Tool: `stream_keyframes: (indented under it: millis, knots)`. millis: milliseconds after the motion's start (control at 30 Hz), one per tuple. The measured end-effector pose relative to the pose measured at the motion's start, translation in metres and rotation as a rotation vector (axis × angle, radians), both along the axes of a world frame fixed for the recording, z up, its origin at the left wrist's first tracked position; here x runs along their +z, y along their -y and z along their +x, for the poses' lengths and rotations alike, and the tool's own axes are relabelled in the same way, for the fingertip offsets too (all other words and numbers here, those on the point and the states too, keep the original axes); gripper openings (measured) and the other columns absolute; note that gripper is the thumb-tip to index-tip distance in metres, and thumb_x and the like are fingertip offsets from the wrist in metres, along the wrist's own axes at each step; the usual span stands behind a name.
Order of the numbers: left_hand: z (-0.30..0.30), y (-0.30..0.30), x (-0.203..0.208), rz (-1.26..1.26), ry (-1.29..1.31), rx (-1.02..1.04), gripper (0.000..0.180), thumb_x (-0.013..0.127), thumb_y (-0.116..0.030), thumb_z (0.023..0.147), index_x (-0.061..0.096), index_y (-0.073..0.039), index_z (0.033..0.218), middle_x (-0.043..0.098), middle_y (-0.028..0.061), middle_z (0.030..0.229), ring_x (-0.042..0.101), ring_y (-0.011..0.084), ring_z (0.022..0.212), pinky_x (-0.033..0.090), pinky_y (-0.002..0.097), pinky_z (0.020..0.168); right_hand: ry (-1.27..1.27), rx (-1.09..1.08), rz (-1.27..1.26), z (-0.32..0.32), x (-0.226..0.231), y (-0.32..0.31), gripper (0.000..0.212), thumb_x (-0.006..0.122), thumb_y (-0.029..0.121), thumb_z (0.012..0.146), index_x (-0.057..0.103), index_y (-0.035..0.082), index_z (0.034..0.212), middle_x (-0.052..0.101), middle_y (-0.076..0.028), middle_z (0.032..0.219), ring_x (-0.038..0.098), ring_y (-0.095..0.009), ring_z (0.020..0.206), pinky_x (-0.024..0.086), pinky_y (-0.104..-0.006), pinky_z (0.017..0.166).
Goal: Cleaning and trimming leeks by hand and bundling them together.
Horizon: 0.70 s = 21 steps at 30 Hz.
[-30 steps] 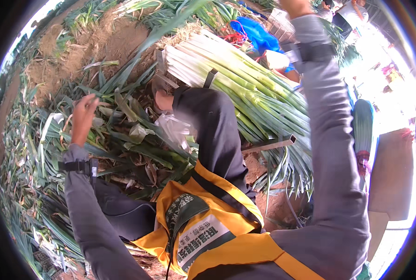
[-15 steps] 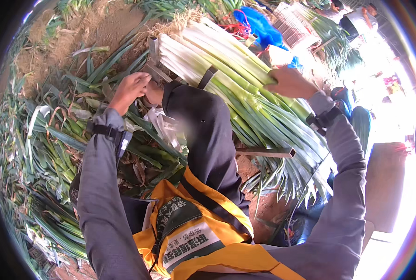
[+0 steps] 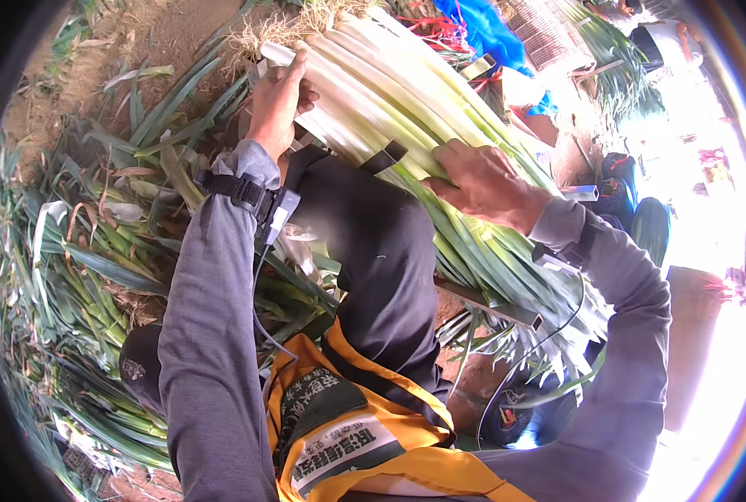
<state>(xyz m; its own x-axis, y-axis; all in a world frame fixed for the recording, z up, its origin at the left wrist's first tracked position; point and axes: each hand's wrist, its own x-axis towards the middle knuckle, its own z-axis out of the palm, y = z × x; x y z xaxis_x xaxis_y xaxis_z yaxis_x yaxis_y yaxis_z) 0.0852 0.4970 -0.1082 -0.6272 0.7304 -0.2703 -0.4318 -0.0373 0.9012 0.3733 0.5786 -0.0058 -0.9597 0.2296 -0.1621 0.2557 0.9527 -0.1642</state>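
Though earlier apart, left hand (image 3: pixel 276 102) at leeks (image 3: pixel 390 99)

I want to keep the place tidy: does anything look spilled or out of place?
Yes: loose green leaves lie strewn in tangles left of the knee, unlike the leeks lined up beneath the right hand.

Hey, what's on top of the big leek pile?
The right hand lies on the leeks; the left hand is at their white ends. Whatever is under the right hand is covered.
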Motion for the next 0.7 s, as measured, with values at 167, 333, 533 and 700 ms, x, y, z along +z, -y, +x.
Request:
stream_keyframes:
  millis: [167, 333, 533, 700]
  knots:
    - [-0.006, -0.006, 0.003, 0.027, 0.037, 0.046, 0.034, 0.074, -0.034, 0.088, 0.056, -0.006, 0.087, 0.061, 0.0044, 0.073, 0.059, 0.0122, 0.054, 0.046, 0.0251, 0.048, 0.073, -0.066, -0.165, -0.001, 0.022, -0.003, 0.050, 0.056, 0.043, 0.096, 0.058, -0.003, 0.116, 0.060, -0.022, 0.106, 0.061, -0.041, 0.095, 0.047, -0.0462, 0.087]
    - [-0.017, -0.003, 0.013, 0.042, -0.006, -0.084, 0.027, 0.071, -0.032, 0.088, 0.066, -0.008, 0.100, 0.062, 0.0003, 0.079, 0.058, 0.0094, 0.065, 0.047, 0.0244, 0.060, 0.320, -0.201, -0.358, 0.011, 0.047, -0.019, 0.062, 0.055, 0.051, 0.095, 0.056, -0.006, 0.122, 0.062, -0.023, 0.108, 0.061, -0.038, 0.098, 0.046, -0.0443, 0.091]
    - [-0.008, -0.021, 0.027, 0.070, -0.005, -0.084, 0.029, 0.067, -0.033, 0.090, 0.065, -0.004, 0.093, 0.067, 0.0049, 0.075, 0.060, 0.0112, 0.059, 0.048, 0.0255, 0.052, 0.099, -0.081, 0.073, 0.027, 0.053, -0.015, 0.047, 0.070, 0.042, 0.087, 0.058, -0.002, 0.100, 0.060, -0.019, 0.088, 0.062, -0.036, 0.083, 0.048, -0.0442, 0.073]
    - [-0.009, -0.025, 0.005, -0.163, -0.171, -0.182, 0.039, 0.065, -0.039, 0.092, 0.063, 0.000, 0.093, 0.063, 0.0053, 0.071, 0.059, 0.0121, 0.053, 0.047, 0.0247, 0.047, 0.164, -0.027, 0.029, 0.039, 0.015, 0.005, 0.041, 0.073, 0.037, 0.086, 0.054, 0.003, 0.100, 0.056, -0.017, 0.088, 0.059, -0.038, 0.081, 0.048, -0.0464, 0.069]
